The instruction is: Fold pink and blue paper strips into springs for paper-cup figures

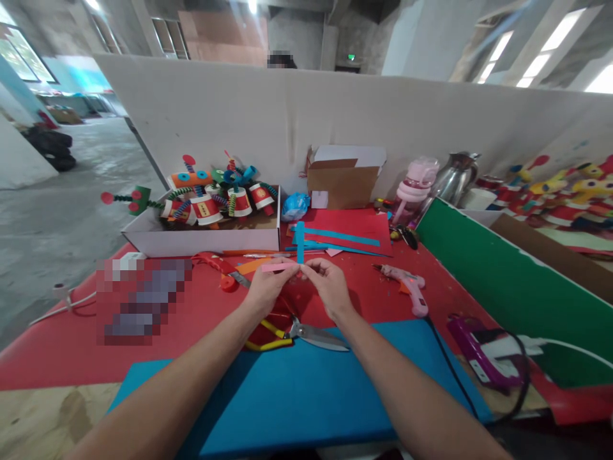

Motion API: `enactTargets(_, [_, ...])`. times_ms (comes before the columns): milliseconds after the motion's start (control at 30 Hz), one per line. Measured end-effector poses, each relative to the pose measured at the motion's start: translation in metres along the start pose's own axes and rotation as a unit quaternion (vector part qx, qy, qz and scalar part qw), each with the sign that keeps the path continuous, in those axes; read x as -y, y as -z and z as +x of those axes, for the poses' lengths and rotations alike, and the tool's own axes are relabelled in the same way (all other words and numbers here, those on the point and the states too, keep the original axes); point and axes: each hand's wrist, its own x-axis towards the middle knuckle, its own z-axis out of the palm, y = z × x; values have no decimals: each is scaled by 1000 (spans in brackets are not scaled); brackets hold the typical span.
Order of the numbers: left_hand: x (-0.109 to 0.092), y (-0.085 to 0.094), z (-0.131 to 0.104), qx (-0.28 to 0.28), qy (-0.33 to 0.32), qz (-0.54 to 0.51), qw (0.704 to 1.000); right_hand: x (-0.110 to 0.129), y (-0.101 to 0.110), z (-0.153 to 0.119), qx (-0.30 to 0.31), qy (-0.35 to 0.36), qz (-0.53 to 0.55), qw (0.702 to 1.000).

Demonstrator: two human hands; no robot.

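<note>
Over the red tabletop my left hand (268,286) and my right hand (329,282) meet, fingertips pinched together. A narrow pink paper strip (276,267) runs across the left fingers. From the meeting point a blue paper strip (300,241) stands up at a right angle to the pink one. Both hands are closed on the joined ends of the strips; the joint itself is mostly hidden by fingertips. Below the hands lie scissors (316,335) with yellow handles, blades pointing right. A pink glue gun (407,286) rests to the right.
Paper-cup figures fill a white box (205,241) at the back left. More blue strips (340,236) lie on red paper. At right are a green-sided box (479,287), a pink bottle (414,191), a steel jug (453,176) and a purple power strip (483,354). Blue board (287,402) covers the front.
</note>
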Motion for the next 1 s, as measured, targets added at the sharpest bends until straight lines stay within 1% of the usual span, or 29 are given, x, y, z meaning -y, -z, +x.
enactTargets(167, [-2,4,1,2,-38,121,992,2,7,3,24,33,-83,996])
enactTargets(233, [-2,5,2,2,-60,153,986,2,8,4,19,27,-94,995])
enactTargets(300, [-2,4,2,2,-56,147,988,2,6,3,3,6,-64,998])
enactTargets(400, [-3,1,2,18,-22,81,996,1,1,1,-31,-28,32,999])
enactTargets(467, [-4,0,1,27,-20,53,998,0,-3,0,-46,-44,80,995])
enactTargets(567, [-5,-1,-1,20,-28,60,998,-1,-5,-1,-39,-63,94,993])
enactTargets(633, [-5,0,-1,22,-26,66,997,-1,-3,0,-37,-60,73,995])
enactTargets(700, [-4,1,0,28,-19,67,997,1,1,2,-49,-40,26,998])
enactTargets(800, [-4,3,2,27,-9,68,997,7,10,8,-87,-8,-34,996])
enactTargets(900, [-5,4,4,23,2,68,997,14,24,18,-127,29,-25,991])
enactTargets(1000, [-6,6,5,23,13,54,998,16,40,29,-179,51,20,982])
